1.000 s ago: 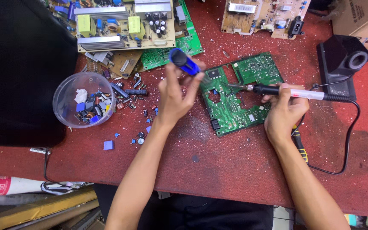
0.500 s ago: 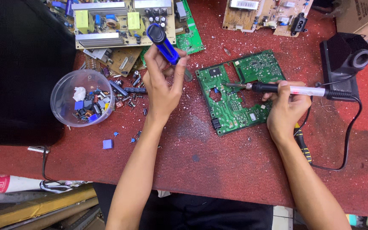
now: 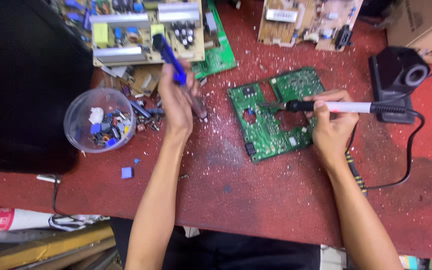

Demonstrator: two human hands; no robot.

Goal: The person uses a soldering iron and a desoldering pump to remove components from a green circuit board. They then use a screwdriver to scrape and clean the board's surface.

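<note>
A green circuit board (image 3: 271, 130) lies flat on the red table (image 3: 256, 200), right of centre. My right hand (image 3: 332, 125) grips a soldering iron (image 3: 346, 106) with a white and black handle, its tip resting on the board's upper middle. My left hand (image 3: 178, 100) is raised left of the board and holds a blue desoldering pump (image 3: 168, 57) tilted up to the left, with its grey nozzle end pointing down toward the table.
A clear bowl (image 3: 78, 112) of loose components sits at the left. Beige and green boards (image 3: 141, 30) crowd the back edge. A black iron stand (image 3: 398, 82) and a cardboard box (image 3: 426, 27) stand at the right. A black cable (image 3: 406, 160) trails from the iron. A dark panel (image 3: 21, 85) fills the left.
My left hand has carried the blue pump away from the green board, up and to the left. My right hand has kept the soldering iron on the board.
</note>
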